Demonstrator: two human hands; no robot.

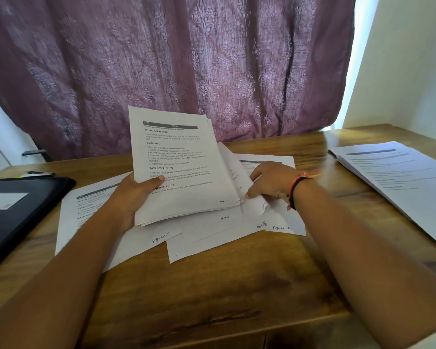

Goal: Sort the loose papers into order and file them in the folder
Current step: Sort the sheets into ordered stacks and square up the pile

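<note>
The left hand (132, 197) grips a stack (181, 159) of printed papers by its lower left corner. The thumb lies across the front page and the fingers are hidden behind. The stack is lifted off the tabletop (224, 293) and tilted back, with its top edge against the purple curtain (186, 59). The front page carries headed paragraphs and a small handwritten page mark in its lower right corner.

The right hand (271, 181) is at the stack's right edge. Its thumb and forefinger pinch one sheet (230, 162), which curls away from the rest. The mark on that sheet is bent over, and it may be a page number, but it cannot be read. Red and black bands (296, 191) circle the right wrist.

Under both hands, loose sheets (212, 240) lie fanned and overlapping on the tabletop. One at the left is marked page 10, and one at the right is marked page 12. Another mark between them is too smudged to be sure of.

The black folder (28, 217) lies closed at the left edge of the tabletop, just beside the loose sheets, with a white label (5, 199) on its cover. A pen (39, 173) rests just beyond it. A separate pile (398, 177) of printed pages sits at the far right, well apart from the loose sheets.
</note>
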